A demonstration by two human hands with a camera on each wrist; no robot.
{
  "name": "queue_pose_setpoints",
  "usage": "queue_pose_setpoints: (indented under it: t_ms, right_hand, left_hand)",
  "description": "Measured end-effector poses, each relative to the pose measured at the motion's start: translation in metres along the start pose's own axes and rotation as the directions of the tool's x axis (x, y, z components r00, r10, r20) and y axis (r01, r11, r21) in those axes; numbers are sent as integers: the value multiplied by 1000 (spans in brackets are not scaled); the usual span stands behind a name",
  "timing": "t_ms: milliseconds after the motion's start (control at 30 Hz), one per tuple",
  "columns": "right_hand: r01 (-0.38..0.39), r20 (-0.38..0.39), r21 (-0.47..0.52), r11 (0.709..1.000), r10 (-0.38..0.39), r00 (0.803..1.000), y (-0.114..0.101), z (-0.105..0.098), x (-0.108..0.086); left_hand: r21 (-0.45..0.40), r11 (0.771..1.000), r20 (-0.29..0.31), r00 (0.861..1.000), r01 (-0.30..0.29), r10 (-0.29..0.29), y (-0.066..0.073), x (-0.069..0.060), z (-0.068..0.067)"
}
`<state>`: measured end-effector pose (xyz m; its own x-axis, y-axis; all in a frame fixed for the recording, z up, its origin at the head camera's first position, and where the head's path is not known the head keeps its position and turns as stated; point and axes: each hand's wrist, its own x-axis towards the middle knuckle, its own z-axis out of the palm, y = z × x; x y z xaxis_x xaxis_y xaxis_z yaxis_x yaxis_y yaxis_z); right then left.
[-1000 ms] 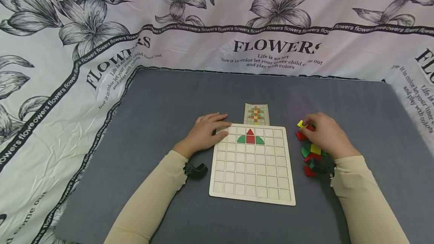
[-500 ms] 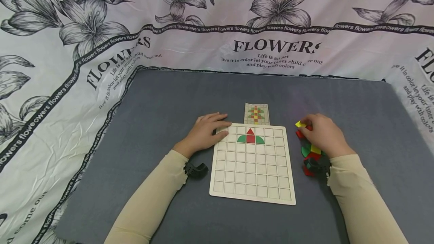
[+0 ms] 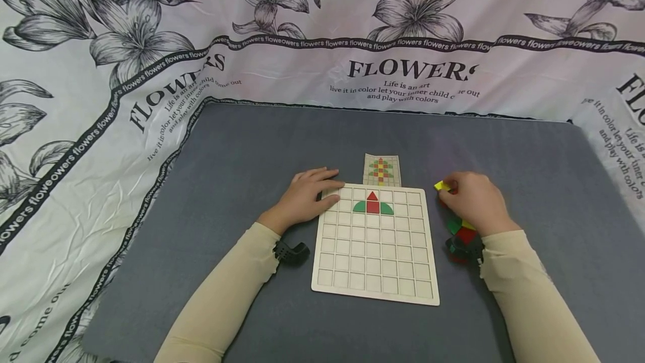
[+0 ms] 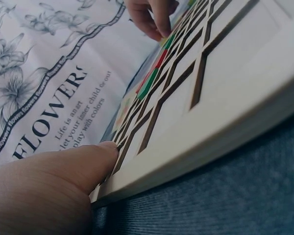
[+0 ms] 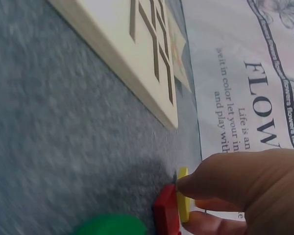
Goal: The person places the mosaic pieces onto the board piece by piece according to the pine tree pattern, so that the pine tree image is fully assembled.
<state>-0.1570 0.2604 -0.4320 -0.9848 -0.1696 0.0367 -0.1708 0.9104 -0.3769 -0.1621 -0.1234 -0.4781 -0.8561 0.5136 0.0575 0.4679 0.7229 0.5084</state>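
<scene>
A pale wooden grid board [image 3: 375, 251] lies on the grey table. In its upper rows sit a red triangle [image 3: 372, 196], a red square [image 3: 373, 207] and two green quarter-round pieces [image 3: 386, 208]. My left hand [image 3: 302, 195] rests on the board's upper left corner, fingers extended. To the right of the board, my right hand [image 3: 476, 200] pinches a yellow tile [image 3: 441, 186] between thumb and fingers. In the right wrist view the yellow tile [image 5: 183, 193] stands on edge beside a red piece [image 5: 166, 210]. Part of the loose pile is hidden under my right hand and wrist.
A small pattern card [image 3: 381, 170] lies behind the board, its lower edge against it. Loose red, yellow and green pieces, among them a red one [image 3: 466, 234], lie right of the board. Flower-printed cloth [image 3: 282, 71] hangs behind the table.
My right hand has shifted slightly left, toward the board, carrying the yellow tile with it. The left hand and the board have stayed in place.
</scene>
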Motion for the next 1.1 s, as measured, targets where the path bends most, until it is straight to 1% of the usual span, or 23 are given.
queue_pose_setpoints:
  t_ms: [233, 467, 633, 800, 900, 1100]
  right_hand:
    - [9, -8, 24, 1000, -9, 1000, -13, 7, -6]
    - [13, -51, 6, 1000, -13, 999, -26, 7, -11]
    - [19, -31, 20, 1000, -19, 999, -34, 4, -15]
    - [62, -10, 30, 998, -62, 998, -41, 9, -15]
    - [74, 2, 30, 997, -74, 997, -43, 12, -15]
    - [101, 7, 51, 994, -101, 995, -49, 12, -18]
  left_hand:
    - [-6, 1000, -3, 1000, 0, 0, 2, 1, 0]
    - [1, 1000, -1, 1000, -9, 9, 3, 3, -2]
    - [5, 1000, 0, 1000, -13, 13, 3, 4, -3]
    - [14, 1000, 0, 1000, -1, 1, 1, 0, -4]
    - [16, 1000, 1, 1000, 6, -6, 1, -2, -4]
    - [5, 1000, 5, 1000, 6, -6, 2, 0, -2]
